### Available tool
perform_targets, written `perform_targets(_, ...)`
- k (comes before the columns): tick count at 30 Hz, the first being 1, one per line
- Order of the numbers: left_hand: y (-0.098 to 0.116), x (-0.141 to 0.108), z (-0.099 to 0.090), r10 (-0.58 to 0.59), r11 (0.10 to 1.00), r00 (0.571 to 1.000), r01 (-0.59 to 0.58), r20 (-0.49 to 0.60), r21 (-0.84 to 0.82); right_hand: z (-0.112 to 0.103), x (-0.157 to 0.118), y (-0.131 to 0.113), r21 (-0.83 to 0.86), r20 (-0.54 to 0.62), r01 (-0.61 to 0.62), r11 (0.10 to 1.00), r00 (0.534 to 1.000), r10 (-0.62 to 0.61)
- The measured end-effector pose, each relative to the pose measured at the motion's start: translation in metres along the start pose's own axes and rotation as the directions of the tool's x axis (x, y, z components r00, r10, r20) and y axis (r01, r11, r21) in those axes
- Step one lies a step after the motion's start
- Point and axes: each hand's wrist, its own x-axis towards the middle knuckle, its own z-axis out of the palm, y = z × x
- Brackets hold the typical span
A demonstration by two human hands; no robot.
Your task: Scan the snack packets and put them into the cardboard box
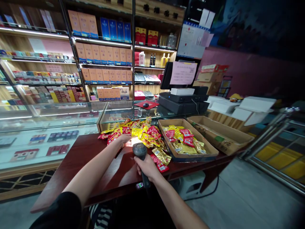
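Table (88, 149): open room at 8 o'clock from scanner (140, 151); near edge close.
Carton (205, 155): at 2 o'clock, wall limiting sweeps.
Packet heap (152, 132): at 12 o'clock; could slide if pulled low.
Right hand (147, 167): wrapped around scanner.
Left hand (124, 139): at 10 o'clock, against heap; cannot tell whether pinching.
Loose packet (162, 167): at 4 o'clock, could drop if bumped.

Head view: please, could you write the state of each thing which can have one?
Right hand: closed around the scanner
Scanner: held, bright light at its front
Left hand: at the loose packets; grip cannot be told
Loose packets: heaped on the table
Left box: open, holding packets
Right box: open
Monitor: partly covered by paper; power unclear
Shelf lights: lit
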Motion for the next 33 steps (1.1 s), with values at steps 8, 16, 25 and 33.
perform_targets(8, 0.004, -0.003, -0.004, -0.070, 0.995, 0.995, 0.075, 0.072, -0.062, -0.008, 0.007, -0.012, 0.020, -0.091, 0.113, 0.993, 0.990, -0.111)
perform_targets(16, 0.007, 0.007, 0.000, -0.081, 0.993, 0.966, 0.100, 0.247, -0.066, -0.055, 0.067, -0.063, 0.416, -0.132, -0.111, 0.903, 0.975, 0.180)
perform_targets(25, 0.068, 0.041, 0.087, -0.115, 0.976, 0.810, 0.201, 0.575, -0.087, -0.174, 0.059, -0.083, 0.609, -0.004, -0.196, 0.769, 0.968, 0.250)
perform_targets(33, 0.107, 0.072, 0.227, -0.144, 0.975, 0.617, 0.224, 0.773, 0.003, -0.297, 0.014, -0.093, 0.550, -0.343, -0.019, 0.835, 0.906, 0.247)
